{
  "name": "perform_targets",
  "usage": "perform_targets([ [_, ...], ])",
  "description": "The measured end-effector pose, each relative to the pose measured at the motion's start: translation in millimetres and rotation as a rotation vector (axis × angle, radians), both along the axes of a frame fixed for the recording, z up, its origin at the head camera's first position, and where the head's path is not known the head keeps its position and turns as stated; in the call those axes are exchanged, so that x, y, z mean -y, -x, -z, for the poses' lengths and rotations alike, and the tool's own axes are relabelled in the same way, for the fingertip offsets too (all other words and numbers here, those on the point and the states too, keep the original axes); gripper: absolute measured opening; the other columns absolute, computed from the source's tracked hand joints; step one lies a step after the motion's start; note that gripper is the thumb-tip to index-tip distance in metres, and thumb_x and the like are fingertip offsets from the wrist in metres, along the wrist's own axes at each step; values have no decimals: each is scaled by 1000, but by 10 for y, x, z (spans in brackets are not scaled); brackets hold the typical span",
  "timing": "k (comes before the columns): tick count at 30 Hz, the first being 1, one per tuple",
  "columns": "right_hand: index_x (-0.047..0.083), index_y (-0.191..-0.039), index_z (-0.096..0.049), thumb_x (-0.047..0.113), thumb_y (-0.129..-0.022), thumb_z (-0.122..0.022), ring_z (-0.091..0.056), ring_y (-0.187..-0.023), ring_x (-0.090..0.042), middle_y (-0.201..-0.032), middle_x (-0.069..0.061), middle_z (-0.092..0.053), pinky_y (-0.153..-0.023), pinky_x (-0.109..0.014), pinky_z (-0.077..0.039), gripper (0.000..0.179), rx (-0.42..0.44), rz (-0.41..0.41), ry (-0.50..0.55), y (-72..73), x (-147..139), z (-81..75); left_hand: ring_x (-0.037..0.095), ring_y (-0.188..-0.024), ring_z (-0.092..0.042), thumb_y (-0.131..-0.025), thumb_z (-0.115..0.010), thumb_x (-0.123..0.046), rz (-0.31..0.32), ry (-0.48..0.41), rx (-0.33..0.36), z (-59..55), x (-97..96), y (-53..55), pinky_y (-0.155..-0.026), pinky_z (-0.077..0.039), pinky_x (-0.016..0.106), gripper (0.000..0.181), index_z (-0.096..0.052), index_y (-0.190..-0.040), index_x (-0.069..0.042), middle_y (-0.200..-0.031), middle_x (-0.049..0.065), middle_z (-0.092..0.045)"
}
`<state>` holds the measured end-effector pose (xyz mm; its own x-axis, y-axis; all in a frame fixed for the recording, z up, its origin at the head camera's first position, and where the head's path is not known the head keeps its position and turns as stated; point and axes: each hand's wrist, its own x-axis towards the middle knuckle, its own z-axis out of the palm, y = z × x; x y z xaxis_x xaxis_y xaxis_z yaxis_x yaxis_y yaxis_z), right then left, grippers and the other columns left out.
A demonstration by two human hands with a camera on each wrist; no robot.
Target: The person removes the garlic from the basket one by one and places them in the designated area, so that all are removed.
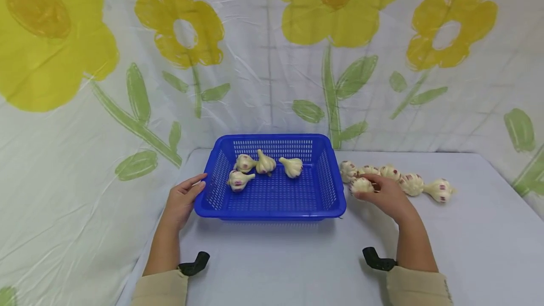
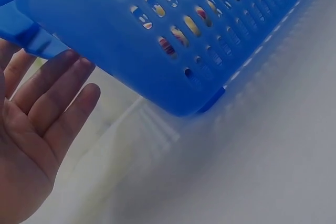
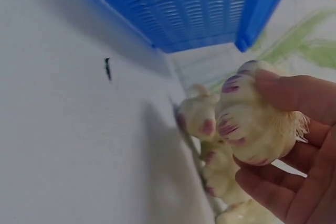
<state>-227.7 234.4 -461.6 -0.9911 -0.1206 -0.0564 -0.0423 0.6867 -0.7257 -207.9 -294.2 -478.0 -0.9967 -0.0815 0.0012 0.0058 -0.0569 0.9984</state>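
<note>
A blue plastic basket (image 1: 272,215) with slotted walls stands on the white table, holding several garlic bulbs (image 1: 291,167) in its left and middle part. At its left rim, my left hand (image 1: 180,202) touches the basket with fingers fairly straight; the left wrist view shows the fingertips (image 2: 86,66) against the rim's edge. My right hand (image 1: 388,197) pinches a garlic bulb (image 3: 257,119) between thumb and fingers, just right of the basket. That bulb is white with purple patches, its roots facing the palm in the right wrist view.
Behind and right of my right hand, several more garlic bulbs (image 1: 411,184) lie in a row on the table (image 1: 289,263). A white curtain (image 1: 246,93) with yellow flowers hangs behind the table. Black curved pieces (image 1: 194,263) stick out at both sleeve cuffs.
</note>
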Motion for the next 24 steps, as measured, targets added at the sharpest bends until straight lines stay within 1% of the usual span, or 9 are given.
perform_targets([
  [5,6,-143,-50,41,-85,-75,-54,-118,-41,-137,-25,-55,-87,-51,-54,73,0,-10,-33,36,52,88,8,-86,-71,-97,-63,-23,35,3,10,-14,26,4,-74,-59,23,33,-66,-129,-16,-98,-12,-74],
  [9,5,-145,-48,39,-86,-74,-53,-119,-43,-137,-27,-54,-90,-55,-52,72,18,-7,-64,37,76,112,8,-86,-71,-98,-62,-23,67,6,12,-22,52,4,-75,-59,24,28,-69,-125,-22,-99,-11,-75],
  [12,5,-144,-48,38,-86,-74,-54,-117,-43,-135,-29,-55,-90,-56,-51,71,20,-9,-82,37,76,113,8,-86,-71,-98,-62,-25,72,17,22,-29,64,-5,-75,-59,24,27,-70,-124,-24,-99,-11,-75],
  [14,7,-144,-49,36,-86,-75,-55,-116,-42,-134,-29,-55,-90,-56,-51,70,26,-12,-88,37,74,113,8,-85,-71,-97,-63,-26,73,27,31,-39,67,-11,-75,-59,24,29,-69,-125,-23,-99,-12,-75],
  [17,9,-144,-50,35,-86,-75,-55,-116,-41,-135,-29,-55,-91,-55,-50,69,39,-13,-99,41,69,121,9,-83,-71,-96,-64,-27,62,46,42,-58,64,-20,-74,-60,25,34,-66,-129,-18,-97,-11,-75],
  [24,7,-144,-49,35,-84,-77,-53,-120,-45,-137,-31,-53,-95,-60,-46,73,35,-4,-114,49,63,145,6,-85,-71,-94,-67,-31,34,137,65,-112,48,-33,-75,-59,23,47,-61,-135,-8,-98,-16,-73],
])
